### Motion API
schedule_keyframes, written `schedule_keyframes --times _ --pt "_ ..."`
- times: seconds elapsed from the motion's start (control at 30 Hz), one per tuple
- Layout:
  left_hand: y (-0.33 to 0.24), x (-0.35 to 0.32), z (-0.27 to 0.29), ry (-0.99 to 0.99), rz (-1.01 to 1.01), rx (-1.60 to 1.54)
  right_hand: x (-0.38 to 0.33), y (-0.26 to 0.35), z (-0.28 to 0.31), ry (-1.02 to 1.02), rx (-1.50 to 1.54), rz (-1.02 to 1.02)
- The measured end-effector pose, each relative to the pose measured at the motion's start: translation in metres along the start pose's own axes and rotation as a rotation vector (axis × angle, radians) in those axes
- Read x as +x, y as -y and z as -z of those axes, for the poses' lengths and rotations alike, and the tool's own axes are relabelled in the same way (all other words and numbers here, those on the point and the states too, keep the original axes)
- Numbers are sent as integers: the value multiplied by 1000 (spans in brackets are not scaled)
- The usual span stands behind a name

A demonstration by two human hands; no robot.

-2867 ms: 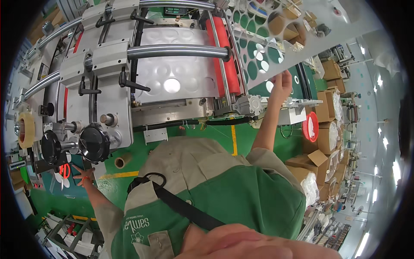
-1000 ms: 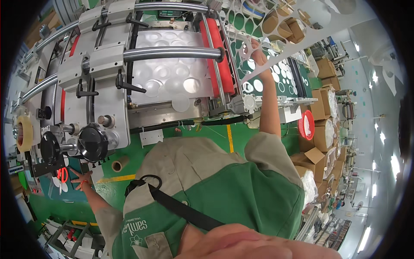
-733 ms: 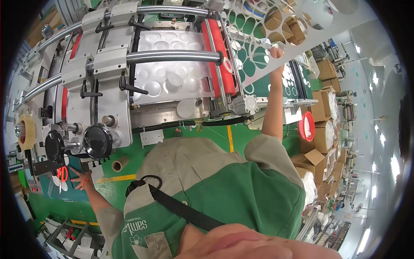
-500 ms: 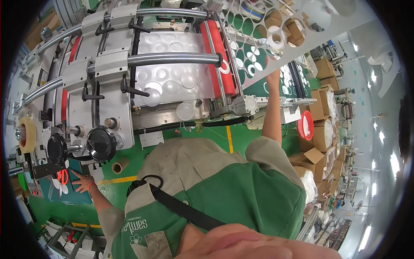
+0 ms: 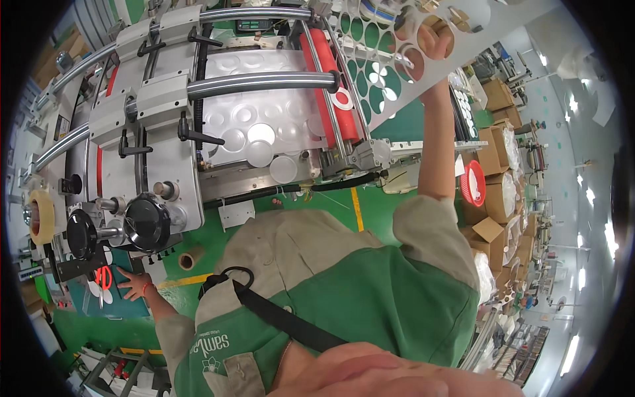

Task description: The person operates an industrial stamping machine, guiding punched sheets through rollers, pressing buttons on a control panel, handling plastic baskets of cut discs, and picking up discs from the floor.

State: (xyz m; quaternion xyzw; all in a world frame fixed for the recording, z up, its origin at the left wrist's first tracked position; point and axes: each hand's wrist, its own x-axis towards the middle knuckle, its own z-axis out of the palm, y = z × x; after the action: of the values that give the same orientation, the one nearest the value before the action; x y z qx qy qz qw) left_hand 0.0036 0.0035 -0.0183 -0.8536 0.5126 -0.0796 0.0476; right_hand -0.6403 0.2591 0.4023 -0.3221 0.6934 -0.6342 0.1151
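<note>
My right hand (image 5: 433, 47) is stretched out behind a translucent sheet (image 5: 489, 36) punched with round holes. Parts of its fingers show through the holes; whether they grip the sheet is unclear. Beneath lies a green belt (image 5: 410, 126) with white discs (image 5: 378, 73) on it. My left hand (image 5: 137, 284) is low at the left, fingers spread and nothing in them. It rests at the edge of a dark teal mat (image 5: 122, 306), beside orange-handled scissors (image 5: 104, 276). Between my hands stands a machine with a red roller (image 5: 338, 99), where a clear film (image 5: 264, 99) carries round cuts.
Black knobs (image 5: 147, 221) and steel bars (image 5: 258, 86) jut from the machine. A tape roll (image 5: 41, 217) sits at its left end. A cardboard tube (image 5: 190, 258) lies on the green floor. Rightward are a red basket (image 5: 472, 183) and open cartons (image 5: 486, 231).
My right hand has reached farther forward and right behind the punched sheet. The discs on the belt have shifted, and the film's circles sit differently. My left hand stays spread by the mat.
</note>
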Motion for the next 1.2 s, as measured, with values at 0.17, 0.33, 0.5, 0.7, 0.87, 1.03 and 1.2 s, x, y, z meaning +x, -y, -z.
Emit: schedule_keyframes --times 0.17,0.33,0.5,0.7,0.87,1.03,1.2 --pt "-3 -4 9 25 19 -22 19 7 5 -103 -2 179" --pt "-1 -5 10 41 8 -23 12 7 6 -12 145 149" --pt "2 -1 14 103 30 -58 12 -7 2 -84 165 116" --pt "-2 1 15 177 27 -75 22 -20 -9 -239 73 201" --pt "1 2 19 245 40 -71 34 -39 17 -488 -420 561" --pt "3 5 26 281 28 -100 23 -101 47 -676 -660 701" --pt "-3 6 24 287 -13 -108 2 -156 97 -593 -568 230"
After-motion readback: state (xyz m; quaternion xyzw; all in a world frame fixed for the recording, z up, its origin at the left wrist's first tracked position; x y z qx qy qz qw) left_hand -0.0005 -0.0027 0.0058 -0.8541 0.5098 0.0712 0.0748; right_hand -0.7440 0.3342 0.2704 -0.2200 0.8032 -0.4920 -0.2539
